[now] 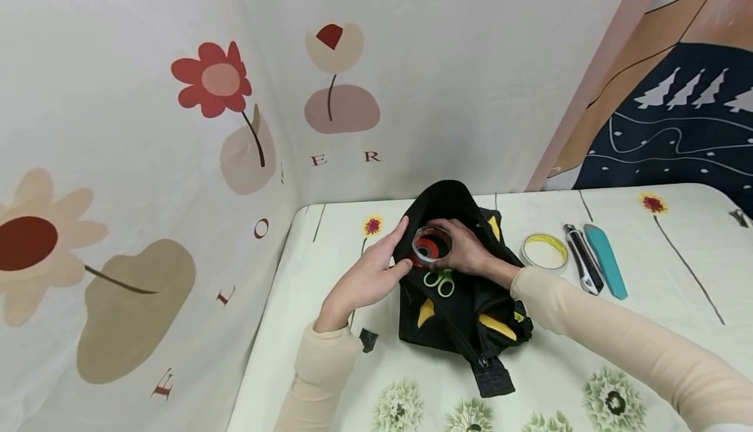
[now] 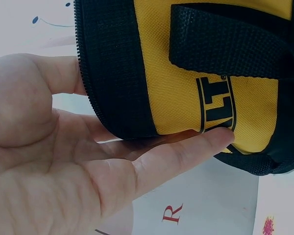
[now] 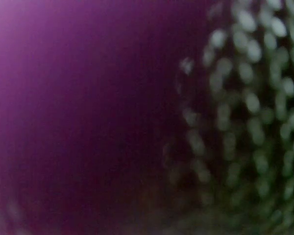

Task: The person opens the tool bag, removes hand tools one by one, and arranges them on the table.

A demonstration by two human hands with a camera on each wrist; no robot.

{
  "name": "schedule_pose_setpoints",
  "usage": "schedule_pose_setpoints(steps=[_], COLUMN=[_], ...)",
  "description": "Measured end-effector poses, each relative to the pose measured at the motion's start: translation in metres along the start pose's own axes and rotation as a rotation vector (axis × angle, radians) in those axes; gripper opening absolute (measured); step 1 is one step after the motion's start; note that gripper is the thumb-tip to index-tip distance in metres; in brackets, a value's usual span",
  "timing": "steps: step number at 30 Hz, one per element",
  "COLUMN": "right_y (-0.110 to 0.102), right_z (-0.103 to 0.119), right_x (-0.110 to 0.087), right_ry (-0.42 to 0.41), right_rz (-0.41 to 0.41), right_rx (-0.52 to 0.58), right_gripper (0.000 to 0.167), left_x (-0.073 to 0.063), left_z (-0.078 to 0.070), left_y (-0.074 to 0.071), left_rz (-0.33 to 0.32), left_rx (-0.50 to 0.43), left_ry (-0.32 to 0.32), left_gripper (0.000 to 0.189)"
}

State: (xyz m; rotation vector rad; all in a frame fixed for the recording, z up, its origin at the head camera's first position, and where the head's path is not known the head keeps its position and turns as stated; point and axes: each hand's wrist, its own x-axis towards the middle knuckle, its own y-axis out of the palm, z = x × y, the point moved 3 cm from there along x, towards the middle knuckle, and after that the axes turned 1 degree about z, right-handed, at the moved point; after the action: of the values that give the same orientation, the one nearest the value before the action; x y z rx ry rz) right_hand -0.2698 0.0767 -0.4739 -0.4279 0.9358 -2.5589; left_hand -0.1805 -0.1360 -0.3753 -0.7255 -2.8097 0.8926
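Observation:
A black and yellow tool bag (image 1: pixel 435 347) lies on the table with its zipped mouth spread open. My left hand (image 1: pixel 372 274) holds the left edge of that mouth; in the left wrist view its fingers (image 2: pixel 186 154) lie along the bag's yellow outer side. Inside the mouth, my right hand (image 1: pixel 461 249) grips a clear roll of tape (image 1: pixel 419 236). Behind the tape shows a red round thing (image 1: pixel 427 249), partly hidden. Green-handled scissors (image 1: pixel 445 287) stick out just below, their blades hidden. The right wrist view is dark and blurred, with woven fabric very close.
Right of the bag lie another tape roll (image 1: pixel 525 255) with a yellow inner ring, a black and silver utility knife (image 1: pixel 582 259) and a teal cutter (image 1: pixel 606 262). A small dark scrap (image 1: pixel 368 340) is left of the bag. Printed cloth walls stand behind and left.

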Motion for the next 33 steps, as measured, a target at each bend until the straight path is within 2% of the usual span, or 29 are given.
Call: schedule_pose_setpoints(steps=[13,18,25,33], right_y=[-0.004,-0.009,-0.013,-0.017], right_z=[0.001,0.004,0.009,0.022], right_x=[-0.002,-0.005,-0.009,-0.02], right_ry=[0.021,0.056,0.057,0.052], right_rz=[-0.03,-0.032,-0.044,-0.03], right_rx=[0.018,0.054,0.115,0.04], right_gripper=[0.082,0.08,0.08,0.08], left_x=[0.0,0.0,0.0,-0.002], left_z=[-0.001,-0.001,-0.002,-0.001], left_y=[0.001,0.001,0.002,0.001], left_rz=[-0.003,-0.009,-0.007,0.001], left_rx=[0.005,0.002,-0.003,0.003], left_ry=[0.007,0.012,0.011,-0.009], left_gripper=[0.078,0.078,0.078,0.078])
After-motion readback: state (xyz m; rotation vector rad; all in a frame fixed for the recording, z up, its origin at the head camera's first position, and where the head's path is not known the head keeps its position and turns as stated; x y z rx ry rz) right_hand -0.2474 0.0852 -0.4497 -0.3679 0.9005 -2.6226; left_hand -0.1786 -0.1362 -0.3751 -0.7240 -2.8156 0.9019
